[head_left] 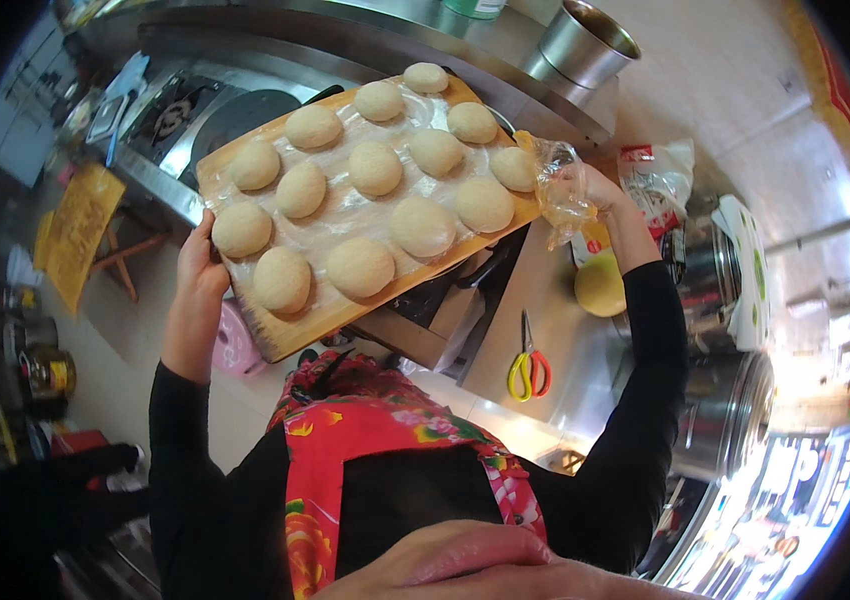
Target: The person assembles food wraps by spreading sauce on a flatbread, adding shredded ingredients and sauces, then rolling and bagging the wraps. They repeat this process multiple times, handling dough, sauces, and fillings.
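Head camera view: a person's left hand point(203, 265) grips the left edge of a wooden board point(275, 338), while the right hand point(590, 190), at the opposite end, has its fingers closed on crumpled clear plastic point(557, 200); whether they also clasp the wood cannot be told. Held up at a slant before a red floral apron point(385, 425), the board bears fourteen pale dough rounds point(375, 168), spaced apart. Beyond sits a dark round pan point(245, 118); red-and-yellow-handled scissors point(527, 348) lie on the steel counter point(495, 345) at right
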The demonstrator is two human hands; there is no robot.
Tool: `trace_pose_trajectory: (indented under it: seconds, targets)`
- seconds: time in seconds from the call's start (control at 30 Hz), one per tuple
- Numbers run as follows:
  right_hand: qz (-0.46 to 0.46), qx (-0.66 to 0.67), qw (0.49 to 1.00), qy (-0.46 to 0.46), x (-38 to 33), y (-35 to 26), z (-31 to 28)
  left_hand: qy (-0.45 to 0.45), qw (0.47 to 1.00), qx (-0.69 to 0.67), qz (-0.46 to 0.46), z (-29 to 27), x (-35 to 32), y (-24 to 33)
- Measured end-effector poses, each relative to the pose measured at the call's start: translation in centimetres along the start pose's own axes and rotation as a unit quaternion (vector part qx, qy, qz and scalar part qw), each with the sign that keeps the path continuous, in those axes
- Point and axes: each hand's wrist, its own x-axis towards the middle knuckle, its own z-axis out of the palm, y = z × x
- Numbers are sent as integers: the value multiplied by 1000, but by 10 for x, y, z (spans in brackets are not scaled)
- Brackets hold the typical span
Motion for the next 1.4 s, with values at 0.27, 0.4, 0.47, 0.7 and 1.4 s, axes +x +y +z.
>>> trace_pose_trajectory:
  seconds: [0.27,0.4,0.47,0.7,1.4]
  targets:
    - [82,44,996,10,-1,1,3,65,997,26,32,30,-30,-13]
    - [89,71,993,26,-9,0,1,96,994,34,36,37,-35,-16]
    - [94,110,989,20,-9,3,-1,101,993,35,39,36,-35,-17]
    - [67,-30,990,123,-16,14,8,55,995,74,44,13,-29,-15]
    - [-36,412,819,397,-398,-47,292,-238,937,168,-193,-38,-28,53]
